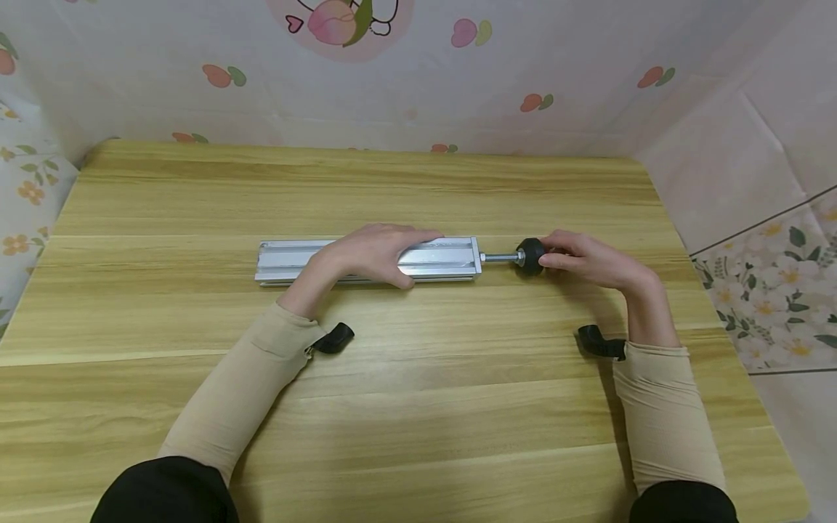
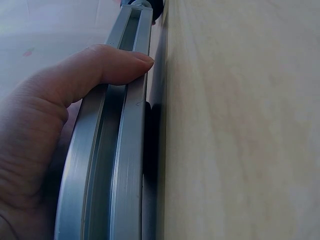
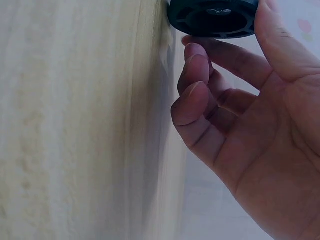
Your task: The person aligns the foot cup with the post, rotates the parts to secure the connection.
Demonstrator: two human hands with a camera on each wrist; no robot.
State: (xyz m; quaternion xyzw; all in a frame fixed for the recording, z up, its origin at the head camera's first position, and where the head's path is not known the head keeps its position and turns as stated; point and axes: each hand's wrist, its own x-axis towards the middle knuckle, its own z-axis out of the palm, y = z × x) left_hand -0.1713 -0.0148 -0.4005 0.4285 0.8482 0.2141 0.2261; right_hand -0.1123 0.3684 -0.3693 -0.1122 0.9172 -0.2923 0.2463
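A silver slotted aluminium profile lies lengthwise across the table. My left hand grips it around the middle, thumb on the near side and fingers over the far side; in the left wrist view the thumb presses over the slotted face of the profile. From the profile's right end plate sticks a threaded rod with nuts, carrying a round black levelling foot. My right hand pinches this foot between thumb and fingers. In the right wrist view the foot's ribbed hollow underside shows, the other fingers curled below it.
The wood-grain table spreads under both arms. Behind it hangs a white cloth printed with fruit, and a flowered cloth lies at the right. Small black wrist cameras, such as the left one, stick out from the sleeves.
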